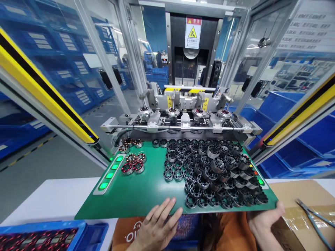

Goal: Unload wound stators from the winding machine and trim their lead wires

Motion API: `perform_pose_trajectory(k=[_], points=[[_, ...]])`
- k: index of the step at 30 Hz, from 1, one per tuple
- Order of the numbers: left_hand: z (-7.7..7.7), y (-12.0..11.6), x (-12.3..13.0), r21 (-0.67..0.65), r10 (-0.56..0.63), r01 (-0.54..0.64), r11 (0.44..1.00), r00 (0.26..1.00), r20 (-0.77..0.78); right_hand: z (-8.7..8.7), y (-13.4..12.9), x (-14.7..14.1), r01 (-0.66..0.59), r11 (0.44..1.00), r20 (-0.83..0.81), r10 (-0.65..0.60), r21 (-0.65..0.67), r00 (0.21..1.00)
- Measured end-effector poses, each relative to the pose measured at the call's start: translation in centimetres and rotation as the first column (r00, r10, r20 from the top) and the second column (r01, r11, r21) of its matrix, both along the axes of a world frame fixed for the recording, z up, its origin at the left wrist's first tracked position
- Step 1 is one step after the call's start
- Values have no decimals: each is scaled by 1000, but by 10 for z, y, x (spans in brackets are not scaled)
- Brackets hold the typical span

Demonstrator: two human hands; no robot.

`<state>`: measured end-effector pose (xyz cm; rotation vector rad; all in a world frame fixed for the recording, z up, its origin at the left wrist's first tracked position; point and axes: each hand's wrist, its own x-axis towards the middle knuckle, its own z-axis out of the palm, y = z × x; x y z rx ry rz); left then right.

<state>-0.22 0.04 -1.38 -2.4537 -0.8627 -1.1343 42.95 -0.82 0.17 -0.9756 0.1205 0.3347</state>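
Note:
My left hand (159, 225) lies at the front edge of the green work surface (157, 191), its fingers spread and holding nothing. At the front right corner of that surface is my right hand (265, 225), palm turned up and thumb raised beside the edge; nothing shows in it, and its other fingers are partly hidden. Between and beyond the hands, black slotted rings (209, 172) stand in rows, stacked higher toward the right. Several rings wound with copper or red wire (133, 162) sit at the back left.
A machine fixture (185, 120) with clamps and wound rings spans the back. Green-lit buttons (109, 174) line the left side. A blue tray (81, 232) of wound parts stands front left. Pliers (312, 218) lie on a cardboard box (295, 195) at right. Yellow posts flank both sides.

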Motion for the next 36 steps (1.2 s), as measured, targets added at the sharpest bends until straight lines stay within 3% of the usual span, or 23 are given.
perform_pose_trajectory(k=[17,29,36], points=[[7,0,1,14,7,-7,1000,1000,-11,4,0,-2,-1,999,-6,0,-33,1000],[3,-1,-1,6,8,-8,1000,999,-37,12,1,-10,-7,987,6,8,-161,1000],[6,-1,1,16,10,-10,1000,1000,-6,15,2,-10,-1,992,5,1,-129,1000]])
